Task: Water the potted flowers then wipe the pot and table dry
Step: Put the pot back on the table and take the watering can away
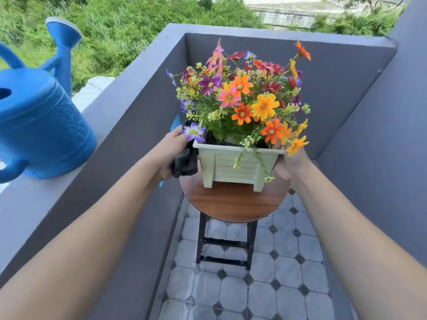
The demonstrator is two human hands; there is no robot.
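Left hand [172, 150] pressing dark cloth [186, 162] against pot [231, 166] side, wiping; right hand [288, 162] gripping opposite wall, steadying pot sitting on round surface [233, 204]; watering can [39, 125] resting on ledge.

you are working in bright, even daylight with soft shadows and no harsh glare. the wide lens bends the wall [147, 93] lines and stretches your forearms at the edges. the watering can [39, 125] and far greenery [129, 26] look slightly soft.

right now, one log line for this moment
left hand: pressing dark cloth to pot | right hand: steadying pot | watering can: on ledge
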